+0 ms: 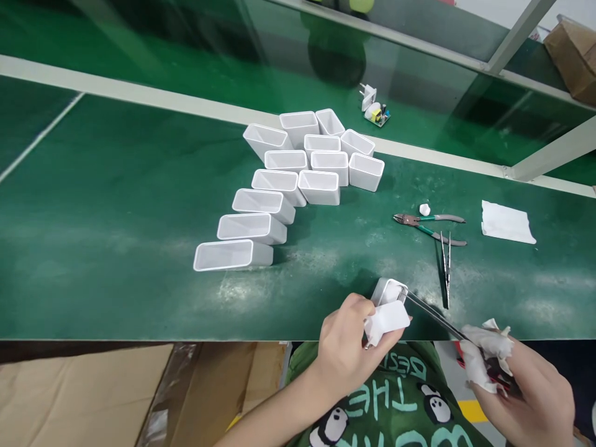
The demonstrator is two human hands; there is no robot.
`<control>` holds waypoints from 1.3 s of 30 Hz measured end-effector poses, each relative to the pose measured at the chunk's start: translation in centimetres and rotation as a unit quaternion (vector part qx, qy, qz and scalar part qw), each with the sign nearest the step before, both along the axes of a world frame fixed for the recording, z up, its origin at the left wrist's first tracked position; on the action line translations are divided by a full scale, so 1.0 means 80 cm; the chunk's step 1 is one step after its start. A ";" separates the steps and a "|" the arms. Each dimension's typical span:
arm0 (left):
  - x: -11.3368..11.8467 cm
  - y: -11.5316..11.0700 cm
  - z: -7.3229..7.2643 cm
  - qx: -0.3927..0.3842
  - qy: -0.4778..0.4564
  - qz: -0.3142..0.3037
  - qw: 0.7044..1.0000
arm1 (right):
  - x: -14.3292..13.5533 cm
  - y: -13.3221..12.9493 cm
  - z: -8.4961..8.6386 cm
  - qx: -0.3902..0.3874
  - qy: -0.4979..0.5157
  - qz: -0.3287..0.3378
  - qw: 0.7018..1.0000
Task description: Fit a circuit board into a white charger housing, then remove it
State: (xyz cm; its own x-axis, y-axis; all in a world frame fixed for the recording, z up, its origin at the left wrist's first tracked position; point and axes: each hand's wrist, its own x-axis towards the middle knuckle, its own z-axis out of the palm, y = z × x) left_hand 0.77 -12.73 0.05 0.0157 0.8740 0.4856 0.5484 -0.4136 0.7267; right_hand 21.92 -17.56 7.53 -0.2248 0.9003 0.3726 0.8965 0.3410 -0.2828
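My left hand grips a white rectangular plastic shell near the green table's front edge, its open end facing away and to the right. My right hand, fingers wrapped in white tape or cloth, holds long metal tweezers whose tip reaches into the shell's opening. Several identical empty white shells lie in staggered rows farther back at the table's middle.
Green-handled cutters, a second pair of tweezers, a small white bit and a folded white cloth lie to the right. A plug with circuit board rests beyond the rail. Cardboard sits below the table's edge.
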 end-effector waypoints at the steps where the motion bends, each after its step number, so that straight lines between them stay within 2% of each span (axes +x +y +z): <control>1: 0.000 0.000 0.000 -0.001 0.000 -0.001 1.000 | -0.002 0.001 0.001 0.004 -0.002 -0.001 1.000; 7: -0.001 -0.002 -0.001 -0.025 -0.007 -0.003 1.000 | -0.003 -0.003 0.009 -0.012 -0.042 0.006 0.999; 13: -0.002 0.004 0.001 0.030 0.012 -0.024 0.999 | -0.014 0.005 0.009 -0.005 -0.035 -0.010 0.999; 18: -0.001 0.007 0.005 0.053 0.013 -0.042 0.998 | -0.018 0.017 0.007 -0.004 -0.015 0.022 1.000; 24: -0.002 0.003 0.004 0.030 0.006 -0.026 0.999 | -0.018 0.021 0.011 -0.017 -0.002 0.053 0.998; 28: -0.001 0.002 0.003 0.013 0.010 -0.011 1.000 | -0.014 0.020 0.019 -0.032 0.009 0.039 0.999; 32: 0.001 0.003 0.004 0.020 -0.007 -0.025 0.999 | -0.008 0.016 0.025 -0.047 0.026 -0.016 0.998; 34: 0.001 0.004 0.004 0.022 -0.009 -0.030 0.999 | -0.006 0.016 0.022 -0.035 0.027 -0.013 0.999; 39: 0.001 0.003 0.003 0.008 -0.010 -0.023 1.000 | -0.008 0.021 0.008 -0.037 0.020 0.043 0.998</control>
